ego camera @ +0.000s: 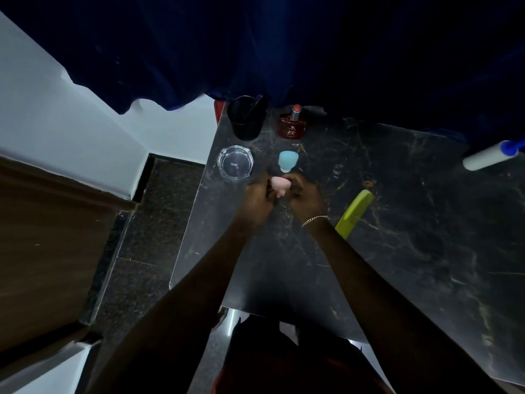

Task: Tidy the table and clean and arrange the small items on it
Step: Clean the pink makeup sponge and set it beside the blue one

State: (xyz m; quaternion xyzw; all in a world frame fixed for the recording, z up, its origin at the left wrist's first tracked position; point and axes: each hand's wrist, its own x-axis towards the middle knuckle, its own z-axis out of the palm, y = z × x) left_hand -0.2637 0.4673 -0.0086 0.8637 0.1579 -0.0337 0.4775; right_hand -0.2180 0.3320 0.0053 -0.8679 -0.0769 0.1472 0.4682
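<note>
Both forearms stretched over the dark table (pixel 397 251), where the left hand (pixel 260 194) and right hand (pixel 305 199) met, fingers of each curled round a small pink cup (pixel 280 185). It looked light and soft, best pinched gently at its rim. Beyond stood a blue cup (pixel 288 160), a glass ashtray (pixel 235 162) beside it, then a black pot (pixel 246 118) and a bottle (pixel 292 125).

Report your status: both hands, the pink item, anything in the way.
Hands: left hand and right hand both grip the small pink item, over the table. Close behind it the blue item; glass ashtray at left, apart.
</note>
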